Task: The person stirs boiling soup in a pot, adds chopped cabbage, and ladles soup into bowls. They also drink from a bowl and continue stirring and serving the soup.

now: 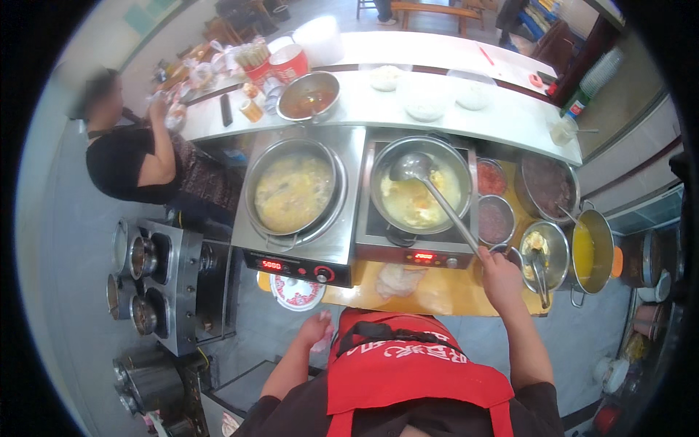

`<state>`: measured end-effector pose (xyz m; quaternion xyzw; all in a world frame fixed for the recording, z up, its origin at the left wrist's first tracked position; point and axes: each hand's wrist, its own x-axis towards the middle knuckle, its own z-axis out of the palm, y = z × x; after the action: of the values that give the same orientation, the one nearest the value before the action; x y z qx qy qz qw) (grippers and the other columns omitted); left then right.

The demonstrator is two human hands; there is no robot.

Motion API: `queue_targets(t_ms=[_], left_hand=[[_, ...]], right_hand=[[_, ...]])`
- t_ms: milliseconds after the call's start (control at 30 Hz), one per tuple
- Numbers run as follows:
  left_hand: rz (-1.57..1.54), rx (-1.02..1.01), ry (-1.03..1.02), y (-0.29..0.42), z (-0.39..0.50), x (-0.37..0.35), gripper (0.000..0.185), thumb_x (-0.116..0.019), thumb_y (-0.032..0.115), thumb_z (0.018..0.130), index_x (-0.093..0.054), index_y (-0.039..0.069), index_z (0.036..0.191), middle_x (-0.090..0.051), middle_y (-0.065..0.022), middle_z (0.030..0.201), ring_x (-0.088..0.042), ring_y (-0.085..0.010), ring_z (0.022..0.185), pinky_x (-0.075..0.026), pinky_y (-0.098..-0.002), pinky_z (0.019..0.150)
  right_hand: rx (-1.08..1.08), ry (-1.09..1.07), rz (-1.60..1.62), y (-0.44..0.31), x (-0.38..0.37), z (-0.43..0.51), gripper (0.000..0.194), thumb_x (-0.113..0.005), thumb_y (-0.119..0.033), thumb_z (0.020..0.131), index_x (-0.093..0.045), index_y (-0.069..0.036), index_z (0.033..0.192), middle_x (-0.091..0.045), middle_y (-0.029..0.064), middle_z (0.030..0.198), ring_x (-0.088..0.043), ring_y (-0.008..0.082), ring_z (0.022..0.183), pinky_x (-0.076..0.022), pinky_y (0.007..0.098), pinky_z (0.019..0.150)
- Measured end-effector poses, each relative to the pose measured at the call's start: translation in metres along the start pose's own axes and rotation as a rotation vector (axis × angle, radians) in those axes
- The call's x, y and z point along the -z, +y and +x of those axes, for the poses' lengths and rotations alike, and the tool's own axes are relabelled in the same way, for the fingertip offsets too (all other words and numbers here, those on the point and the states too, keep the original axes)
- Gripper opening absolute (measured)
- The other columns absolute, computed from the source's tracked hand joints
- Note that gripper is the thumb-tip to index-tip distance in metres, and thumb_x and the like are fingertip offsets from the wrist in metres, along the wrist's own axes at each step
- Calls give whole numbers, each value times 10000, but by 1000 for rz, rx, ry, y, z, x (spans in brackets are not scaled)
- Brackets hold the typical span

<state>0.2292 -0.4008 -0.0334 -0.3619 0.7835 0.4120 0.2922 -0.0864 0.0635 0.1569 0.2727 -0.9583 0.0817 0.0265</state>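
Note:
My right hand (pixel 498 276) grips the handle of a long metal ladle (pixel 414 165), whose bowl rests in the pot (pixel 378 210) on the right induction cooker. Pale yellowish broth (pixel 401 205) with egg-like pieces fills that pot. Beside my red apron (pixel 404 349), at the left, my left hand (pixel 318 329) is closed around a pale, crumpled cloth (pixel 324 340). A second pot (pixel 250 183) of yellowish, chunky soup stands on the left cooker (pixel 349 218). Close to my right hand, a steel bowl (pixel 562 257) holds fried-egg-like food and tongs (pixel 539 276).
Steel containers of red (pixel 491 177) and pinkish food (pixel 495 220), a pot (pixel 604 246) of yellow liquid and a pot of dark food (pixel 546 183) stand right. A cloth (pixel 400 279) and patterned lid (pixel 297 292) lie nearby. A co-worker (pixel 134 147) stands left, by the white counter (pixel 371 117).

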Motion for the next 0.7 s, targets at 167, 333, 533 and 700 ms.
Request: queue_targets(t_ms=[167,333,533,700], left_hand=[[176,-99,-24,15,12,3,569,-530,530,1049,-676,36,1292,-732,-236,1200,-689,-419,1135,-520,-480,972],[194,-317,-237,68,24,-6,561,-510,533,1044,-669,61,1301,-723,-253,1190,-674,-447,1139,-516,-500,987],[480,-432,-426,144,25,-39,495,-584,452,1035,-672,58,1322,-753,-181,1111,-739,-320,994,-559,-429,885],[402,-467,-646,179,51,-89,475,-611,426,1026,-683,38,1290,-751,-154,1095,-730,-276,976,-560,-401,869]], right_hand=[[-56,70,-93,-11,-9,-4,397,-632,-146,941,-597,-136,1336,-626,108,879,-671,329,770,-530,465,672],[-118,173,17,-37,12,-7,224,-612,-190,982,-670,-57,1152,-641,136,874,-668,355,875,-519,503,714],[-72,211,295,-108,43,-88,270,-665,-188,927,-685,-51,1159,-654,149,945,-678,381,858,-567,478,740],[-546,-50,428,-88,41,-198,465,-686,-161,890,-621,-76,1342,-642,184,1174,-660,385,1040,-550,492,906]])
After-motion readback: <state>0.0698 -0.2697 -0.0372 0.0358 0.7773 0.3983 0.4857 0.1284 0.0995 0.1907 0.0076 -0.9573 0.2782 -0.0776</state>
